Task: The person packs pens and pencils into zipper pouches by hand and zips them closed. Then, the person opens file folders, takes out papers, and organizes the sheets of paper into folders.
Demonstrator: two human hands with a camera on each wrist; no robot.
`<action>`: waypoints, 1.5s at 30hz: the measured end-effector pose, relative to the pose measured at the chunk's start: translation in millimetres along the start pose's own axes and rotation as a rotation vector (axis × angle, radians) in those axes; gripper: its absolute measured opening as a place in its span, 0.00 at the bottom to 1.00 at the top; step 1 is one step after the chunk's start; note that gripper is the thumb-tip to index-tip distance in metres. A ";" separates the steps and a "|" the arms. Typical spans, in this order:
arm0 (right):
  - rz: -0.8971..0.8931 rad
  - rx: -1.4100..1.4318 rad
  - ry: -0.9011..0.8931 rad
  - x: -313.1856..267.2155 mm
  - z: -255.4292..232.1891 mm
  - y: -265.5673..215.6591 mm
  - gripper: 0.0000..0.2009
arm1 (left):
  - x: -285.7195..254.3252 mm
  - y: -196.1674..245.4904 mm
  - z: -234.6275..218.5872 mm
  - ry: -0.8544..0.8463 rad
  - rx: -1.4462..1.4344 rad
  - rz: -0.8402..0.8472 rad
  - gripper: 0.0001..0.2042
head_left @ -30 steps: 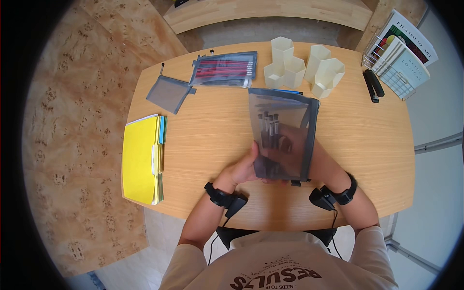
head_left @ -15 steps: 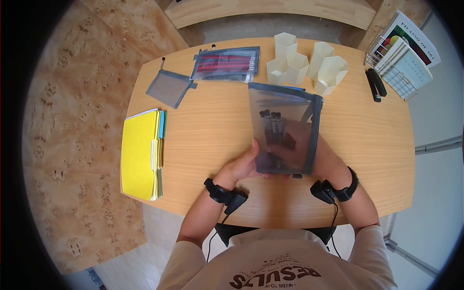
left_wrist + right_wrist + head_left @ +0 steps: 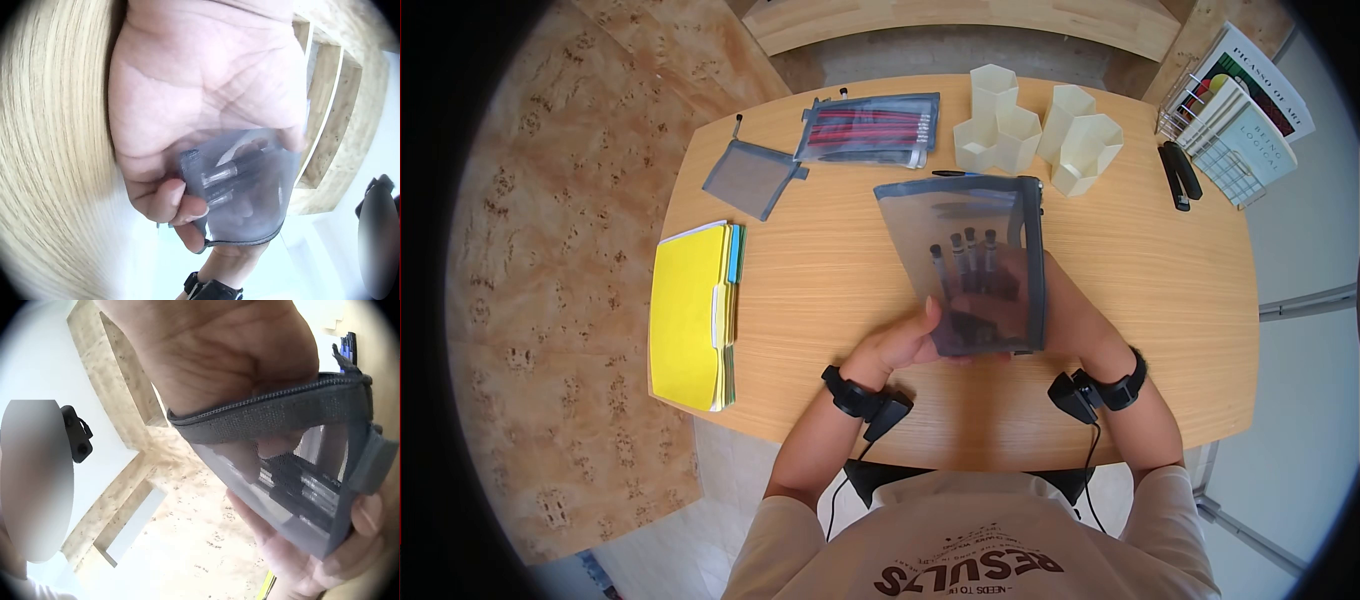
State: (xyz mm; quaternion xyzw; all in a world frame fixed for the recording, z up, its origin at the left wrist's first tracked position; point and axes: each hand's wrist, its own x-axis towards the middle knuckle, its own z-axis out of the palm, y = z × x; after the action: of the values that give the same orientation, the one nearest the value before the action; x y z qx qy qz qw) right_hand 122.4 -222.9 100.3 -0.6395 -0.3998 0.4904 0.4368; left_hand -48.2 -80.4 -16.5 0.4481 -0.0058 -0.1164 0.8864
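Observation:
A grey mesh zipper pouch (image 3: 905, 215) is held up over the middle of the table, its zipper side open toward the right. My left hand (image 3: 903, 345) grips the pouch's lower left corner, thumb in front and fingers curled under the bottom edge. The right hand (image 3: 1075, 315) reaches inside through the zipper opening (image 3: 269, 400). Through the mesh, its fingers show curled around several dark markers (image 3: 960, 255) with pale bands, standing fanned out. In the left wrist view the marker barrels (image 3: 220, 175) show through the mesh near my left fingers.
Behind the pouch lies a blue pen (image 3: 953, 173). Cream hexagonal holders (image 3: 997, 130) stand at the back. At back left lie a pouch of red pencils (image 3: 870, 130) and a flat grey pouch (image 3: 752, 178). Yellow folders (image 3: 687, 320) lie left; a stapler (image 3: 1179, 175) and book rack (image 3: 1235, 160) sit right.
The pouch's top has swung left, uncovering the dark end of the pen behind it. Inside, the markers have spread from a tight bunch into a fan. Both hands keep their hold.

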 end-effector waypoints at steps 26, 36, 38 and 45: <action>-0.209 -0.128 0.169 0.5 -20.9 11.5 0.16 | 11.8 2.5 1.4 0.372 -0.164 0.228 0.22; -0.601 -0.257 0.541 14.6 -12.1 11.2 0.12 | 9.6 6.7 9.0 0.430 -0.225 0.287 0.22; -0.503 -0.203 0.409 13.2 -17.3 18.6 0.13 | 9.0 5.8 7.3 0.427 -0.219 0.294 0.22; -0.330 0.236 0.217 20.3 -18.5 29.1 0.08 | 4.2 6.1 3.8 0.380 -0.164 0.169 0.25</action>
State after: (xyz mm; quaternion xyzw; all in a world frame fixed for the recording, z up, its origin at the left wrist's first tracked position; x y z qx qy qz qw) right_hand 146.9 -215.6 69.5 -0.5588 -0.3897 0.3842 0.6231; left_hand -43.3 -80.8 -9.8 0.3864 0.1333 0.0447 0.9115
